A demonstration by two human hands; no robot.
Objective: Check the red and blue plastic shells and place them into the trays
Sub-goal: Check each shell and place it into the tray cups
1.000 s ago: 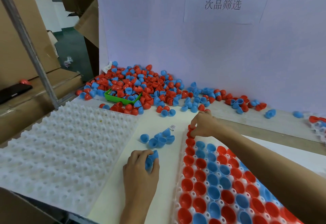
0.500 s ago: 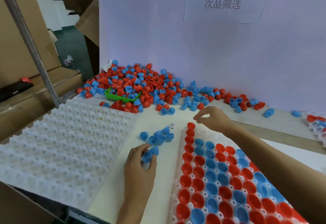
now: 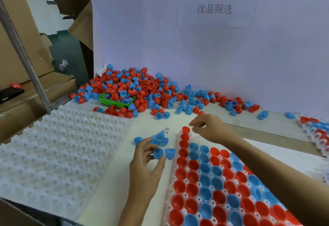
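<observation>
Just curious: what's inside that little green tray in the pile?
The green tray holds red and blue shells. Its floor is covered by them, so anything beneath stays hidden.

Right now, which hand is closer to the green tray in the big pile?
Left. The left hand, holding blue shells, sits below the green tray and a little to its right. The right hand is farther off to the right, over the top of the filled tray.

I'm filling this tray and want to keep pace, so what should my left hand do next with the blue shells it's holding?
Probably carry the blue shells in the left hand right to the filled tray and seat one in the blue column's open top.
</observation>
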